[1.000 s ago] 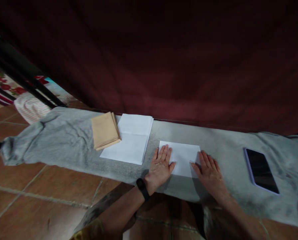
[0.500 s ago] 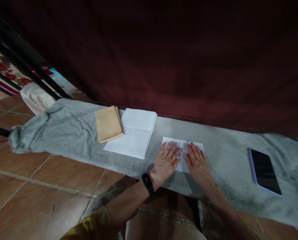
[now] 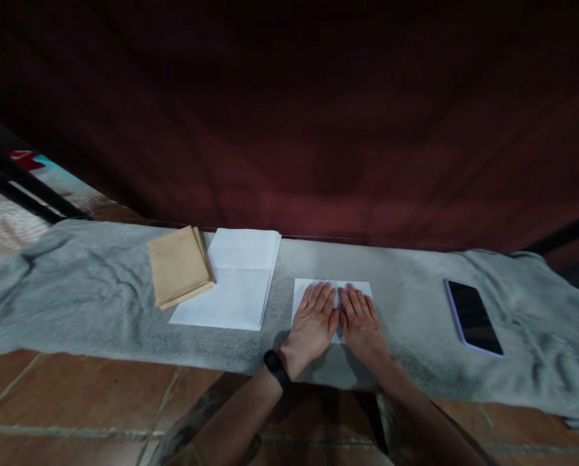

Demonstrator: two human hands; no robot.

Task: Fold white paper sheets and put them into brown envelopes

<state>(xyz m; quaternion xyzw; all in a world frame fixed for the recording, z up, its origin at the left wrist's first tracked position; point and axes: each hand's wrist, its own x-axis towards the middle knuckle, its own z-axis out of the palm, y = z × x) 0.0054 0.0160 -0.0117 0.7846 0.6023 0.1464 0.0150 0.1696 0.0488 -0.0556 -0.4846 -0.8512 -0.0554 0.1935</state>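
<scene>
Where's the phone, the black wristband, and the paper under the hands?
Phone [image 3: 473, 317]: head view, middle of the screen.
Black wristband [image 3: 277, 369]: head view, middle of the band.
Paper [image 3: 298, 294]: head view, bare left margin.

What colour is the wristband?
The wristband is black; the head view shows it.

No text, label, brand, number or sign can be read, whether on the white sheet [image 3: 337, 284] at five o'clock, black wristband [image 3: 276, 369] at six, white stack [image 3: 228, 294] at eight, brown stack [image 3: 179, 264] near nine or phone [image 3: 474, 316] at four.

White paper [image 3: 300, 292], grey cloth [image 3: 406, 291] (curtain [image 3: 289, 149] dark red)
</scene>
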